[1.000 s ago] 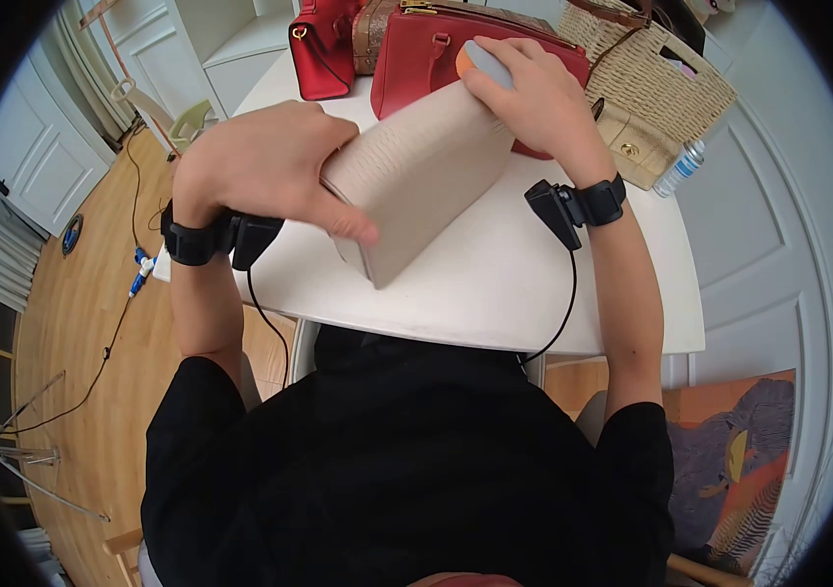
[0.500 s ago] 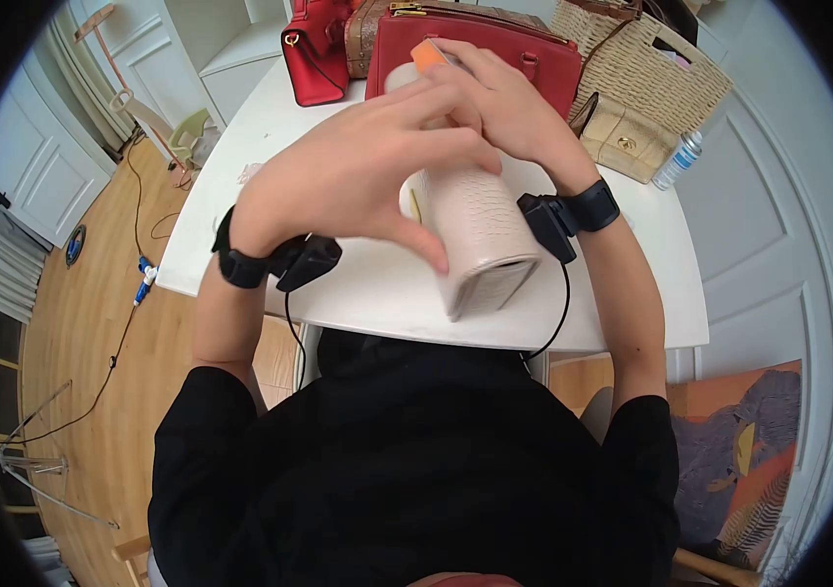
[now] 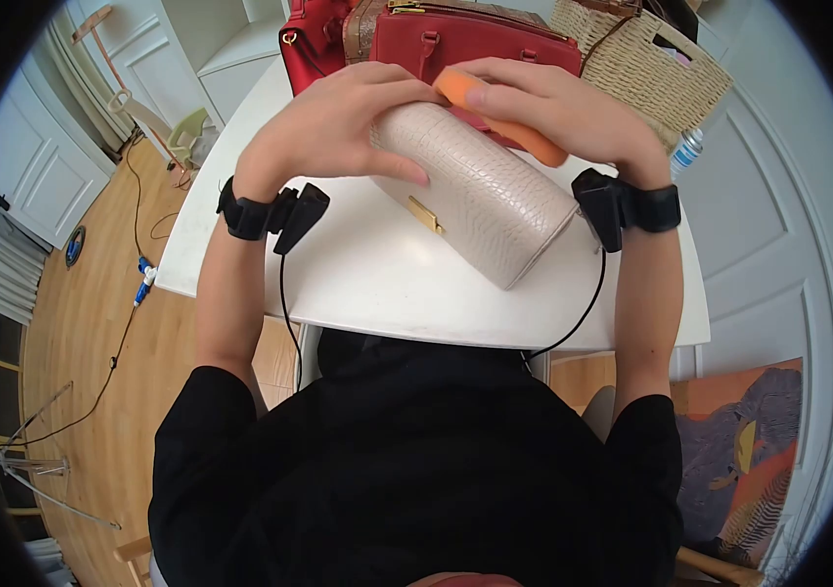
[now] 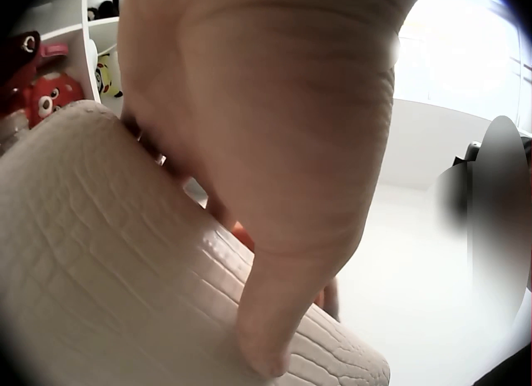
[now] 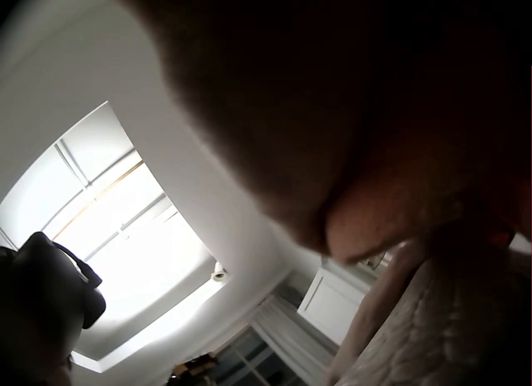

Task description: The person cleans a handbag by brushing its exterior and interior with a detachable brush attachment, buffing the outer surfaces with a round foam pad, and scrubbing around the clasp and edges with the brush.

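Observation:
A cream crocodile-textured handbag with a gold clasp lies at a slant over the white table. My left hand grips its far left end, the thumb along the clasp side and the fingers over the far side. In the left wrist view the thumb presses against the textured leather. My right hand holds an orange sponge at the bag's far upper edge. The right wrist view is dark, with the bag's textured surface low at the right.
Behind the work stand a large red handbag, a smaller red bag and a woven straw basket bag. A spray can stands at the table's right edge. Cables hang from both wrist cameras over the white table's front edge.
The handbag has turned, so its clasp side now faces me. My left hand has moved to its far left end. The right hand, with the sponge, has shifted right, showing the orange side.

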Motion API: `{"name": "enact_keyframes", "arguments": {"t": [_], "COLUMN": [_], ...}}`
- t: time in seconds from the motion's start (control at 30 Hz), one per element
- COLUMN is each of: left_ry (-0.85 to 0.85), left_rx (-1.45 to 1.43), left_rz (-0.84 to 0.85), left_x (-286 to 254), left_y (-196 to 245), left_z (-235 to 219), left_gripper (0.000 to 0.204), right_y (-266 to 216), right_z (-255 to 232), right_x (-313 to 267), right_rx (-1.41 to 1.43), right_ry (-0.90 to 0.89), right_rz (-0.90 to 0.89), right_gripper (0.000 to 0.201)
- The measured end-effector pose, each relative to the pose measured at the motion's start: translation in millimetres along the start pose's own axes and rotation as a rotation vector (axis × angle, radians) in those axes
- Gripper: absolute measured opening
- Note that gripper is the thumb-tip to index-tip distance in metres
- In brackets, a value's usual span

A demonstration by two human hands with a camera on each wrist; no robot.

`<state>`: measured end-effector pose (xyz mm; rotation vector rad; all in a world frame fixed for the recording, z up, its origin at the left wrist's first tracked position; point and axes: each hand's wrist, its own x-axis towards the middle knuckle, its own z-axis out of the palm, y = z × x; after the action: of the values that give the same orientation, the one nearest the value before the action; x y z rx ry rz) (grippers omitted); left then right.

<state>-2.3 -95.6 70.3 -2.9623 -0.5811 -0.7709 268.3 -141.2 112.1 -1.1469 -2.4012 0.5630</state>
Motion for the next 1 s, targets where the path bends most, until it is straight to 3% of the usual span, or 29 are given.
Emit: {"name": "enact_keyframes", "arguments": {"t": [0.07,0.17,0.23,0.37,0.47,0.53,0.67,0.73,0.87,0.93,1.0], "left_ry": [-0.001,0.004,0.016,0.016,-0.083,-0.09,-0.092,-0.102,-0.069,-0.09,-0.116], "left_rx": [0.057,0.177,0.196,0.248,0.269,0.292,0.298,0.284,0.273,0.267,0.255], "left_rz": [-0.127,-0.178,-0.246,-0.424,-0.409,-0.398,-0.354,-0.354,-0.353,-0.389,-0.427], "left_x": [-1.9,-0.8,0.5,1.7,-1.3,-2.4,-2.3,-3.2,-5.7,-3.7,-2.6], "left_y": [-2.8,-2.0,-5.5,2.9,24.6,34.4,41.1,41.4,34.9,36.9,39.7], "left_z": [-0.5,-1.2,3.0,0.6,-5.4,-5.4,-4.9,-4.5,0.7,-4.0,-5.6], "left_gripper": [0.079,0.076,0.074,0.069,0.065,0.065,0.066,0.066,0.064,0.064,0.064], "right_y": [-12.8,-17.0,-8.1,11.5,37.1,53.1,4.9,-10.3,-5.4,4.7,30.1], "right_z": [-4.1,-5.0,0.6,4.3,10.5,19.9,43.4,56.4,53.7,32.4,23.4], "right_x": [-10.7,-16.0,-16.8,-5.1,11.6,20.5,15.1,11.6,15.6,17.7,23.1], "right_rx": [-0.125,-0.286,-0.537,-0.597,-0.621,-0.681,-0.605,-0.604,-0.61,-0.439,-0.457], "right_ry": [-0.003,0.011,0.202,0.335,0.388,0.533,0.473,0.492,0.514,0.368,0.402], "right_rz": [0.031,0.063,0.148,0.256,0.329,0.236,0.135,-0.107,-0.131,-0.039,0.037], "right_gripper": [0.059,0.068,0.074,0.075,0.072,0.071,0.066,0.061,0.061,0.064,0.067]}}
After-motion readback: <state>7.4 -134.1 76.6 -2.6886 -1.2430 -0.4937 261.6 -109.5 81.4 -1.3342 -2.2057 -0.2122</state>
